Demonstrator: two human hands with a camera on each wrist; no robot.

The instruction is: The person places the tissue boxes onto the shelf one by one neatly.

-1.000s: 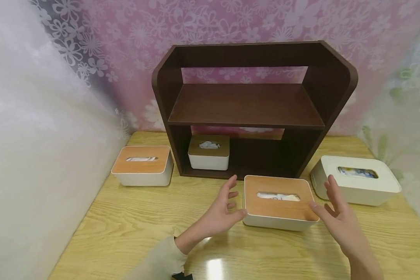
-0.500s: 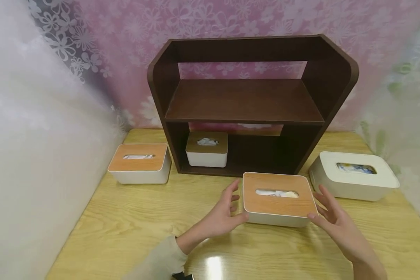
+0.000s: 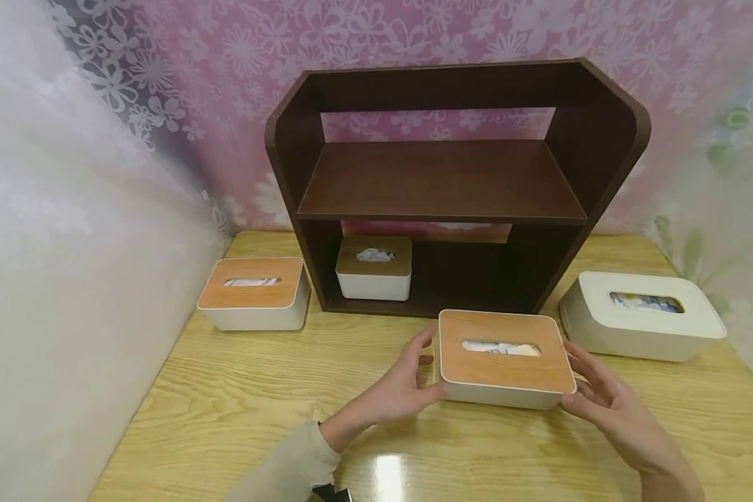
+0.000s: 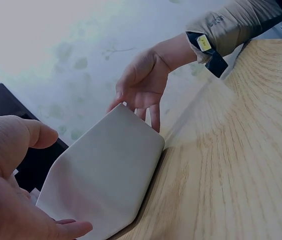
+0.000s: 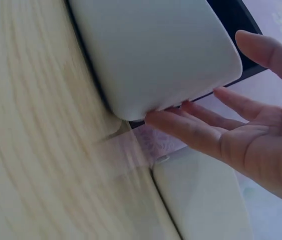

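A tissue box [image 3: 502, 352] with an orange wood-look lid and white sides stands on the table in front of the shelf. Its slot shows white tissue packaging. My left hand [image 3: 401, 383] is at the box's left end, thumb by the front corner; the left wrist view shows the thumb apart from the white wall. At the right end is my right hand [image 3: 615, 404]. Its fingertips [image 5: 165, 120] touch the box's end in the right wrist view, with the fingers nearly straight and the thumb held away.
Behind stands a dark brown two-tier shelf [image 3: 442, 181]. A smaller tissue box [image 3: 374, 268] sits on its lower tier at the left. Another wood-lidded tissue box [image 3: 254, 293] lies left of the shelf, and a white tissue box [image 3: 643, 314] is at the right. Patterned walls enclose the table [image 3: 238, 390].
My right hand has come down and inward, from above the box's right corner to its right end. My left hand has shifted slightly, staying by the left end. The box stays in place.
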